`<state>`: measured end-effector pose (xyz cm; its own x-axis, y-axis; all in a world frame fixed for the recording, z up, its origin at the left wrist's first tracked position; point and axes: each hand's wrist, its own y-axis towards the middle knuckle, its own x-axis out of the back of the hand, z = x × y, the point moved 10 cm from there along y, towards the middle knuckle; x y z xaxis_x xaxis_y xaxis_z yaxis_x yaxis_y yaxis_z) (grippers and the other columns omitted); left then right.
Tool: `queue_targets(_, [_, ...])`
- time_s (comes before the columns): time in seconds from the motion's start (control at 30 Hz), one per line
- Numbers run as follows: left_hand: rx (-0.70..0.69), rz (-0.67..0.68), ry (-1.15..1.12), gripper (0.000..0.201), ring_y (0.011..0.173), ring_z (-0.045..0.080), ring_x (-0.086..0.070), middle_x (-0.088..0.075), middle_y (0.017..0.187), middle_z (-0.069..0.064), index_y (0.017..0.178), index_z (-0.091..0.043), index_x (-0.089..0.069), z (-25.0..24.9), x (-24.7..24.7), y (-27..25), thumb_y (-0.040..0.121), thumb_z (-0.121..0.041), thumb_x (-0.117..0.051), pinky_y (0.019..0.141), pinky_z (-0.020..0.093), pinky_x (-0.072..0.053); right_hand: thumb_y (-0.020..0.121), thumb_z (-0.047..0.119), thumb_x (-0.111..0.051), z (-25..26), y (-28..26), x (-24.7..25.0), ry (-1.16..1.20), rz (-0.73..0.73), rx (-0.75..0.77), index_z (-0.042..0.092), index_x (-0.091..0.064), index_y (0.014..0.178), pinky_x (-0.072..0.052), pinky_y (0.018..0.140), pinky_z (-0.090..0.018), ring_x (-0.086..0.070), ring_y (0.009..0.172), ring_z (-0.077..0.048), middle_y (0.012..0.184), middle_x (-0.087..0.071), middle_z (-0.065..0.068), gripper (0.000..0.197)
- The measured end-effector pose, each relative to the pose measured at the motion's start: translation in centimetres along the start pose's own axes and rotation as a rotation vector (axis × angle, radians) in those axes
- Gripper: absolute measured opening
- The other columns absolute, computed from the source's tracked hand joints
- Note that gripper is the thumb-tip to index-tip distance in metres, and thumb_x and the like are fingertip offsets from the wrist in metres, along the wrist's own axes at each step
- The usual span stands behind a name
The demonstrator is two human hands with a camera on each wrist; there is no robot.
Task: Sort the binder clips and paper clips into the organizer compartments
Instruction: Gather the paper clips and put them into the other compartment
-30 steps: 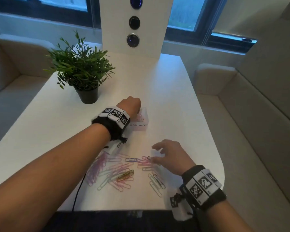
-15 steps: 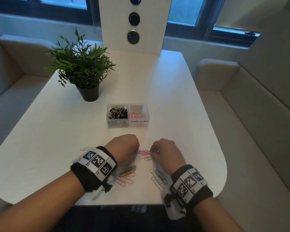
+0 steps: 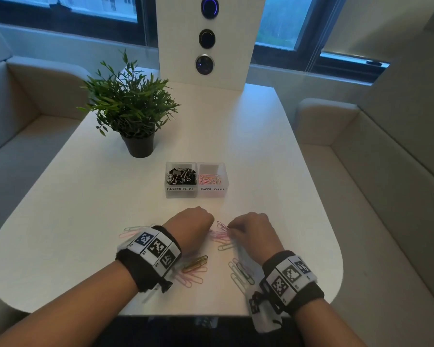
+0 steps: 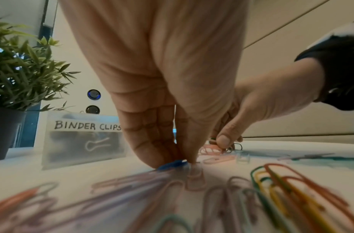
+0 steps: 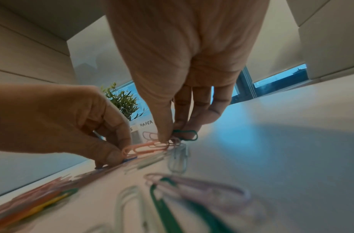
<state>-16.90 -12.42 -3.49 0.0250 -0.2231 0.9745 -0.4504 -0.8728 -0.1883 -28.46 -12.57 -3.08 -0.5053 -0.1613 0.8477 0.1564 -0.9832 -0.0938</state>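
The organizer [image 3: 197, 194] compartments are hand-labelled "BINDER CLIPS" and "PAPER CLIPS".

Black wristbands [image 3: 145, 269] bear white, square-coded marker tags [image 3: 290, 274].

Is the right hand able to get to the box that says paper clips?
Probably yes. The right hand sits just in front of the paper clips compartment, open on top, with only bare table between them.

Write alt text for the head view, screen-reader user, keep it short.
Two hands, the left hand and the right hand, work at loose coloured paper clips scattered on a white table near its front edge. Behind them stands a clear two-compartment organizer, black binder clips in the left compartment, pink paper clips in the right. A potted plant stands further back on the left.
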Motion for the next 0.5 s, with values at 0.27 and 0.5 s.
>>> queue_targets(0.27, [0.013,-0.058,-0.129,0.033,0.102,0.023,-0.058,-0.059,0.115,0.004,0.128,-0.025,-0.045,0.6,1.3,-0.6,0.096,-0.018,-0.044,0.081,0.029,-0.043,0.088,0.022,-0.065,2.8,1.7,4.6,0.098,-0.194,0.059,0.018,-0.075,0.102,-0.052,0.081,-0.025,-0.066,0.086,-0.012,0.097,-0.074,0.001,0.017])
queue_targets(0.5, [0.007,-0.13,-0.199,0.03,0.105,0.016,-0.056,-0.06,0.112,-0.004,0.118,-0.028,-0.059,1.7,2.0,-1.2,0.094,-0.013,-0.049,0.085,0.025,-0.044,0.091,0.021,-0.059,6.8,7.3,6.3,0.058,-0.278,0.08,0.018,-0.074,0.103,-0.055,0.084,-0.037,-0.066,0.087,-0.016,0.099,-0.073,0.0,0.019])
